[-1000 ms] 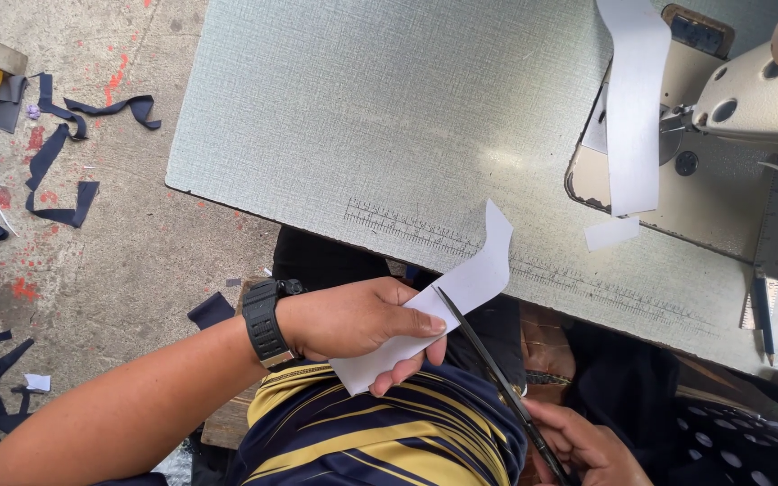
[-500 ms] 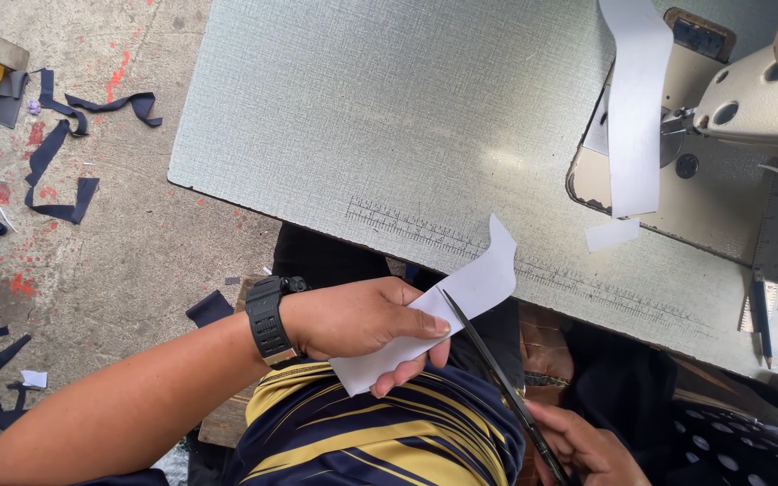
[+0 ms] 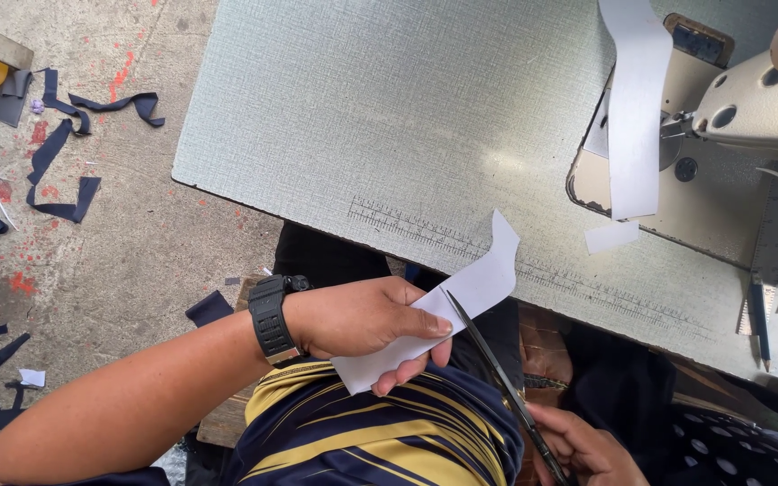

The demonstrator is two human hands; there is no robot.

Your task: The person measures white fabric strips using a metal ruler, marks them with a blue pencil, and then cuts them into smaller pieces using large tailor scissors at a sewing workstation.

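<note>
2 hands, left hand (image 3: 353, 317) pinching 1 white paper piece (image 3: 461, 301), right hand (image 3: 583, 445) on 1 scissors (image 3: 497, 382)

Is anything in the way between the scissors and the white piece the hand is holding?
Nothing visible. The scissors, held by the right hand, already have their tip at the edge of the white piece, which the left hand pinches just in front of the table.
</note>
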